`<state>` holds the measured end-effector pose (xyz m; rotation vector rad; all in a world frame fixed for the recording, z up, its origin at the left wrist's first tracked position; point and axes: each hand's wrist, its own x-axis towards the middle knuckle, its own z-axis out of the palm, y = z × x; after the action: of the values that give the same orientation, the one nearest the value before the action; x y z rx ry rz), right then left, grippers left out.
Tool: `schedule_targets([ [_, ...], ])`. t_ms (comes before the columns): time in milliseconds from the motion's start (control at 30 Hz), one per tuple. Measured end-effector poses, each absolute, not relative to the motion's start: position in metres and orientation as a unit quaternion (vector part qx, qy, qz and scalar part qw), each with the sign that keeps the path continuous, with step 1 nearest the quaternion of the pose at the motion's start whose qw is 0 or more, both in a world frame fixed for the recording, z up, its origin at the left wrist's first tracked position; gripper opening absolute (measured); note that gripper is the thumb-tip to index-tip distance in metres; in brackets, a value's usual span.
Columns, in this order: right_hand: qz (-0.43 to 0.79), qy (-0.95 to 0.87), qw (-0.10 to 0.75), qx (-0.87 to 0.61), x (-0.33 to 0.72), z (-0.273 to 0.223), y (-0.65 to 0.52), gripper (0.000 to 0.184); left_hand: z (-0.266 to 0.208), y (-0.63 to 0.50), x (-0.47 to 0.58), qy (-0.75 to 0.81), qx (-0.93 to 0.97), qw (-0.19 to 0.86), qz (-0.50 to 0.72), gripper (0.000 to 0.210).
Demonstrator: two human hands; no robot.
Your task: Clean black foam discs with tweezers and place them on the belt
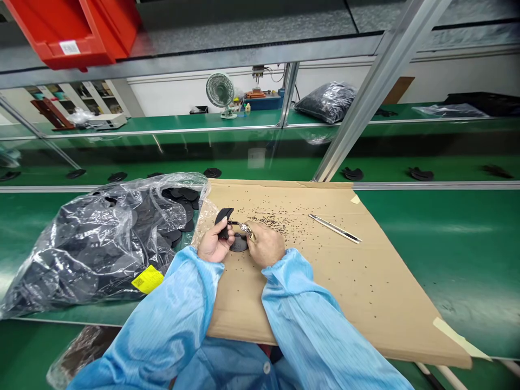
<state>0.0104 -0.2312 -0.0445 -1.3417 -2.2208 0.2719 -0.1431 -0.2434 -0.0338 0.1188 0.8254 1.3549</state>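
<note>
My left hand (213, 244) is closed around a black curved plastic part (223, 216), held upright above the cardboard. In my right hand (267, 245) is a pair of small metal pliers (246, 229), its jaws pointing left at the edge of that part. Whether the jaws are closed on it is too small to tell. Between the hands, a second black curved part (239, 244) rests on the cardboard sheet (317, 287). Many tiny black bits (272, 221) are scattered beyond my right hand.
A large clear bag (101, 244) of black parts, with a yellow label (147, 279), stands at the left. A utility knife (335, 228) lies on the cardboard to the right. Black parts (352, 174) sit along the green conveyor behind. A red bin (81, 32) hangs overhead.
</note>
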Motion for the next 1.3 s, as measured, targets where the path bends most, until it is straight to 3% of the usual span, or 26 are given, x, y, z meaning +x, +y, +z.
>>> schedule_targets([
  [200, 0.178, -0.792, 0.325, -0.486, 0.010, -0.046, -0.230, 0.022, -0.039, -0.242, -0.143, 0.357, 0.073, 0.689, 0.627, 0.007],
  [333, 0.234, -0.742, 0.382, -0.499, 0.011, -0.049, -0.227, 0.025, -0.047, -0.240, -0.144, 0.341, 0.116, 0.650, 0.669, 0.017],
  [533, 0.238, -0.730, 0.388, -0.510, 0.011, -0.052, -0.226, 0.027, -0.043, -0.240, -0.145, 0.348, 0.127, 0.652, 0.661, 0.021],
  [1000, 0.179, -0.850, 0.218, -0.445, 0.004, -0.044, -0.239, 0.026, -0.039, -0.242, -0.148, 0.366, 0.107, 0.695, 0.609, 0.008],
  [1300, 0.163, -0.858, 0.181, -0.453, 0.002, -0.043, -0.240, 0.029, -0.034, -0.245, -0.144, 0.386, 0.142, 0.696, 0.588, 0.010],
])
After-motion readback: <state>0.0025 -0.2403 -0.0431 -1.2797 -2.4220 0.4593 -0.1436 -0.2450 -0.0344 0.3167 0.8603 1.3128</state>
